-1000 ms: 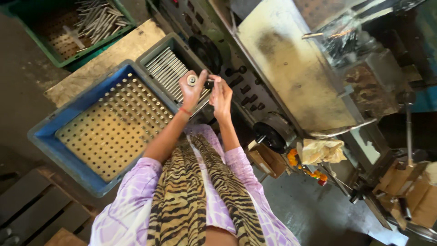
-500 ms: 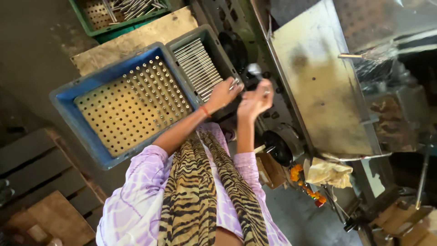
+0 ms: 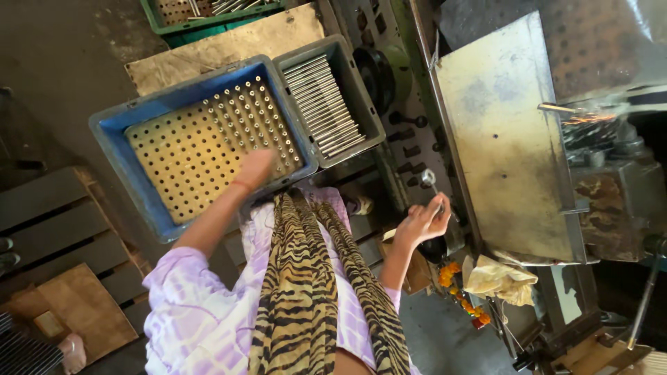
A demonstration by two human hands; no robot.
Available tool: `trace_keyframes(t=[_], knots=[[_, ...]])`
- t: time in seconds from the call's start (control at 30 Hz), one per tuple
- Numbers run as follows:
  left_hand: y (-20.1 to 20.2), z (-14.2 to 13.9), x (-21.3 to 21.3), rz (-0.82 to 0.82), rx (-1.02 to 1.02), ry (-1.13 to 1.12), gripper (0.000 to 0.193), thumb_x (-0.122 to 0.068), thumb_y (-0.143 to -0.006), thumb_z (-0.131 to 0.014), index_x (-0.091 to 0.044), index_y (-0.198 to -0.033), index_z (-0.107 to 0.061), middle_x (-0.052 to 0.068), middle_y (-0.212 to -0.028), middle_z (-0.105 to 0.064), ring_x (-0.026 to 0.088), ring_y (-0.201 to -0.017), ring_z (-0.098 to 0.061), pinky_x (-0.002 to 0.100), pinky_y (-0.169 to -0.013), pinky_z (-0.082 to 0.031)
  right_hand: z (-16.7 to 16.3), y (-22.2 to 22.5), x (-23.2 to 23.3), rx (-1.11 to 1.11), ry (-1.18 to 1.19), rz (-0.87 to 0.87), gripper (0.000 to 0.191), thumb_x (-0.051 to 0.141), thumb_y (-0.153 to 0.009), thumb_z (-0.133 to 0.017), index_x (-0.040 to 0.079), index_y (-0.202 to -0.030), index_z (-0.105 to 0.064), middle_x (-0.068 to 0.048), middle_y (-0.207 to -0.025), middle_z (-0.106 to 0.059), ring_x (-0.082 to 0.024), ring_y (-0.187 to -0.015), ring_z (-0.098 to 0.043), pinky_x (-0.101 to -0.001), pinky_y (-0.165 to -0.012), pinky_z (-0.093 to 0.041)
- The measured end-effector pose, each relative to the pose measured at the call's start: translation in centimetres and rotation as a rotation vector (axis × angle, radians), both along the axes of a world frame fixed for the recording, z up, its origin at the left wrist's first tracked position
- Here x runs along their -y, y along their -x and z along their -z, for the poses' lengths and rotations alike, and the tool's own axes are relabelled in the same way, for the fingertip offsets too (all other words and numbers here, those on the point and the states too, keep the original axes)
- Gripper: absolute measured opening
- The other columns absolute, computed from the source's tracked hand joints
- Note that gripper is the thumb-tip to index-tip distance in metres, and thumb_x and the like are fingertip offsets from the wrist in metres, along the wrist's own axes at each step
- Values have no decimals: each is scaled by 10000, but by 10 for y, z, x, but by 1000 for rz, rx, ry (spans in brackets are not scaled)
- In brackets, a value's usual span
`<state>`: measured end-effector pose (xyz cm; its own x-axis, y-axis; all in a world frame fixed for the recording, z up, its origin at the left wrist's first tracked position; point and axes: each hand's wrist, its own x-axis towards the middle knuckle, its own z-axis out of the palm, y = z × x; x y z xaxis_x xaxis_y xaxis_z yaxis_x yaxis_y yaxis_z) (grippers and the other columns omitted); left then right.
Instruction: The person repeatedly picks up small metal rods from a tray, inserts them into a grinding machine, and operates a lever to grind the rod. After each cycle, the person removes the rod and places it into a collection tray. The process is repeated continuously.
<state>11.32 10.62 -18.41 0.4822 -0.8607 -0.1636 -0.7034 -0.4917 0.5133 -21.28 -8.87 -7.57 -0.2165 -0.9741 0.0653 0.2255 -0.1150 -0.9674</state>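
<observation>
Two-handed, and working close to the body: clenching the right hand (image 3: pixel 424 223) around a slim metal pin (image 3: pixel 429 182), round head pointing up, just beside the machine's control panel (image 3: pixel 410 132); hovering the left hand (image 3: pixel 254 170) over the near edge of the perforated tray (image 3: pixel 180 153) inside the blue crate (image 3: pixel 111 139), too blurred for telling fingers open or closed. Probably risking a knock of the pin against the knobs, or a slip from the grip down between the lap and the machine. Possibly brushing upright pins already seated in the tray holes. Leaving little room rightward, crowding against the steel guard plate (image 3: pixel 500 139). Finding freer room leftward over the wooden pallet (image 3: pixel 48 222). Farther out, hemming in behind the grey bin (image 3: pixel 365 97) of loose rods (image 3: pixel 323 104) and the green crate (image 3: pixel 208 24).
</observation>
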Motion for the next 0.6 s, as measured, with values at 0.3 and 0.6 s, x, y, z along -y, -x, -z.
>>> trace_keyframes(t=[0.3, 0.6], knots=[[-20, 16, -30, -22, 115, -74, 113, -170, -925, -665, -70, -913, -717, 229, -828, -702, 424, -792, -698, 526, -697, -558, 16, 5, 6, -166, 15, -51, 266, 204, -1016, -724, -23, -1148, -685, 30, -630, -468, -51, -472, -385, -233, -442, -329], [-36, -9, -33, -38, 78, 78, 245, -311, -912, -704, -67, -934, -703, 178, -869, -700, 380, -885, -657, 491, -752, -523, 12, -12, -11, -225, 70, -151, 230, 153, -1028, -691, -41, -1150, -676, 2, -762, -586, -54, -553, -471, -236, -487, -385]])
